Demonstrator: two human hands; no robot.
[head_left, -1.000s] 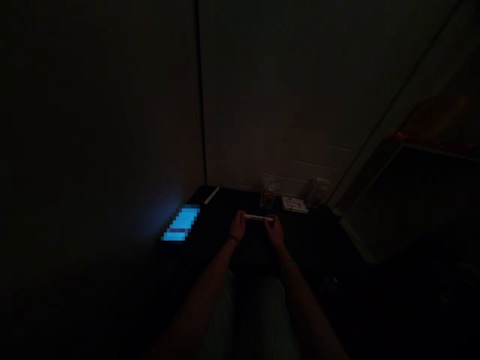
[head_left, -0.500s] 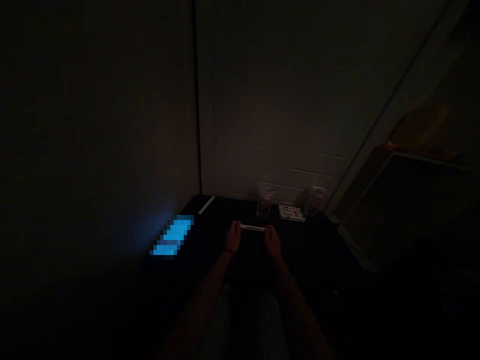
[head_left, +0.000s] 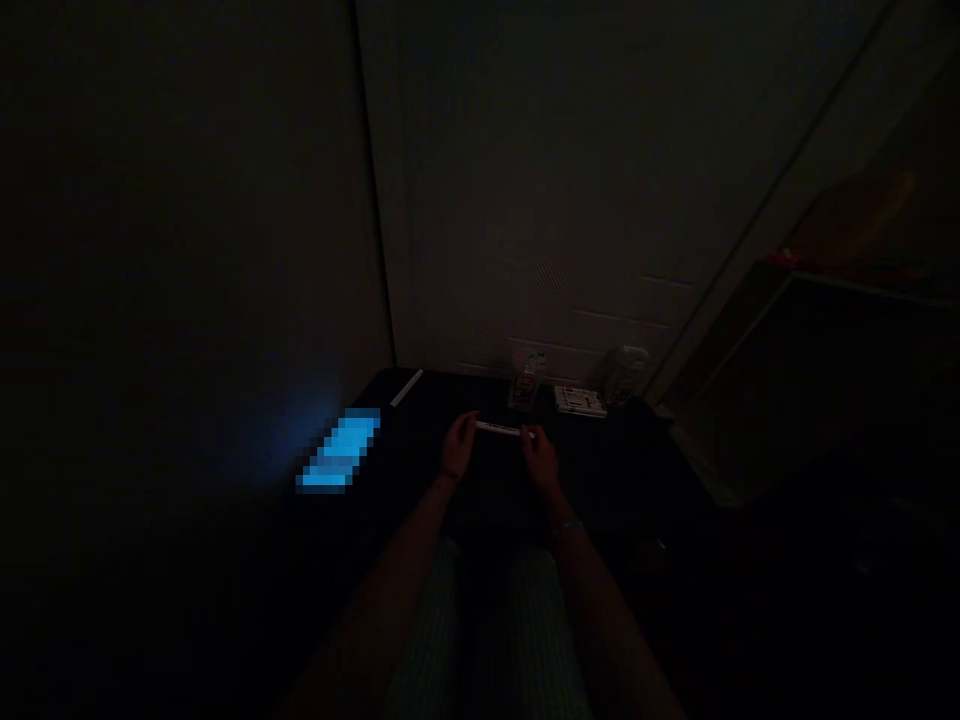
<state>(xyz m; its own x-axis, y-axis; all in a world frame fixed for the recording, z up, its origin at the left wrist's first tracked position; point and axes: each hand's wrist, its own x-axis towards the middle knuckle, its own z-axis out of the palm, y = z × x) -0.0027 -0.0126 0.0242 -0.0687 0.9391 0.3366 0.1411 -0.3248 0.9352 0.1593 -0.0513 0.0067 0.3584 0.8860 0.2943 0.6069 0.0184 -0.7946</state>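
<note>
I can't read the dark print (head_left: 495, 427) along the white stick (head_left: 504, 430); at left, the glowing blue screen (head_left: 343, 445) is blurred to blocks, its contents unreadable

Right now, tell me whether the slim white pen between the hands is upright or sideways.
Sideways: the slim white pen runs crosswise between the left hand and the right hand, each near one end.

Room is lying over the dark tabletop (head_left: 409, 455) between the blue panel (head_left: 342, 450) and the left hand (head_left: 457, 447); beyond the right hand (head_left: 541, 458), an upright container (head_left: 523, 390), flat pack (head_left: 580, 401) and second container (head_left: 627, 378) are blocking the wall (head_left: 487, 220).
</note>
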